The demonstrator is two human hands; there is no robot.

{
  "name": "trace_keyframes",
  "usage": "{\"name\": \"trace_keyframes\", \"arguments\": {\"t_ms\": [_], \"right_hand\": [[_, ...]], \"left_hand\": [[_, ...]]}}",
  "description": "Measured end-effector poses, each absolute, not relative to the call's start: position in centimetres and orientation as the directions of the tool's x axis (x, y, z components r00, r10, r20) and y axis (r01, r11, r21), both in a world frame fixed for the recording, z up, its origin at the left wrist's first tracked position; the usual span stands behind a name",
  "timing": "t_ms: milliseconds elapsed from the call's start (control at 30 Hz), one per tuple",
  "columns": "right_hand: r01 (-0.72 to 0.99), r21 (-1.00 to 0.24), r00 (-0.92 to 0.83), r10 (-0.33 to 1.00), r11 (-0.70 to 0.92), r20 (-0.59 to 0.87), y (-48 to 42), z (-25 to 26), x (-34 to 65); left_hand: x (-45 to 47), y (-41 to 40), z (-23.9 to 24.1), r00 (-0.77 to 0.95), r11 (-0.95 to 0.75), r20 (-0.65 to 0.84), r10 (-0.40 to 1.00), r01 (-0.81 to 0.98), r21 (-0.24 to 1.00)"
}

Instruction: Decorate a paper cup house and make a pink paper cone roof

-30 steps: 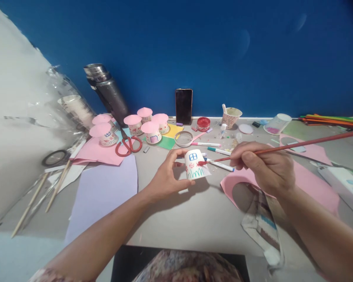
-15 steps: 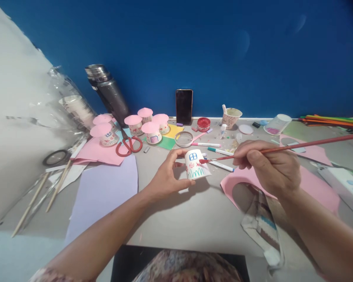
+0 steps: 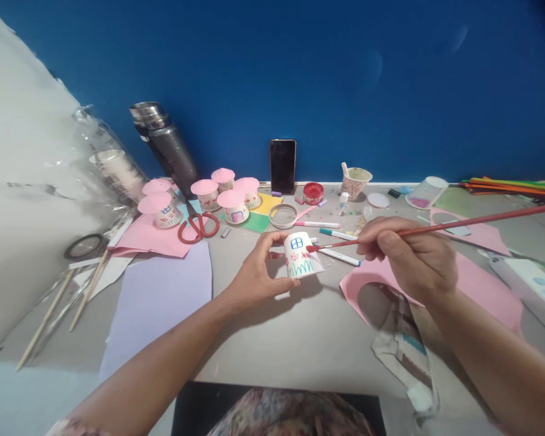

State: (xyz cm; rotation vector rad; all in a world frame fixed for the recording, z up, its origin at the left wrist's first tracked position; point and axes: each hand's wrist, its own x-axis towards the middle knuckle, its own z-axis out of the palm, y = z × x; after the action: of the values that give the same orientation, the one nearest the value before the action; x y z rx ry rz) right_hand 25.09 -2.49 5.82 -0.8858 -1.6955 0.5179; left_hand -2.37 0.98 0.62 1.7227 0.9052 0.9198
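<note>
My left hand grips a white paper cup by its rim and base, tilted above the table. The cup carries a blue window, red marks and green grass strokes. In my right hand is a long red paintbrush, its red-loaded tip at the cup's right side, just by the window. Beyond the cup stands an open jar of red paint. Several decorated cups with pink paper roofs are grouped at the back left, near red-handled scissors.
A dark flask and a phone lean against the blue wall. Markers lie behind the cup. Pink paper and a cloth are at right, a lilac sheet at left. A white power strip sits far right.
The view has shifted very slightly. Both hands keep their holds, and the brush tip stays at almost the same spot on the cup.
</note>
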Motion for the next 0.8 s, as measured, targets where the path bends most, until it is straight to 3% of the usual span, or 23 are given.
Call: {"name": "trace_keyframes", "arguments": {"t_ms": [233,367,533,700,800], "right_hand": [[0.32,-0.733,-0.155,0.796,0.6,0.584,-2.36,5.65,25.12],[0.256,-0.732,-0.08,0.768,0.632,0.635,-2.31,5.63,25.1],[0.314,-0.735,-0.155,0.796,0.601,0.585,-2.27,5.77,24.98],[0.263,-0.746,-0.07,0.784,0.611,0.617,-2.28,5.8,25.05],[0.288,-0.741,-0.134,0.792,0.607,0.596,-2.19,5.79,24.95]], "left_hand": [[-2.4,0.95,0.66,0.436,-0.27,0.173,0.883,0.171,0.947],[-2.34,0.9,0.74,0.442,-0.252,0.151,0.884,0.179,0.951],[-2.44,1.0,0.53,0.449,-0.263,0.157,0.879,0.184,0.947],[-2.43,1.04,0.52,0.45,-0.266,0.148,0.881,0.211,0.941],[-2.4,0.98,0.59,0.454,-0.264,0.154,0.878,0.19,0.946]]}}
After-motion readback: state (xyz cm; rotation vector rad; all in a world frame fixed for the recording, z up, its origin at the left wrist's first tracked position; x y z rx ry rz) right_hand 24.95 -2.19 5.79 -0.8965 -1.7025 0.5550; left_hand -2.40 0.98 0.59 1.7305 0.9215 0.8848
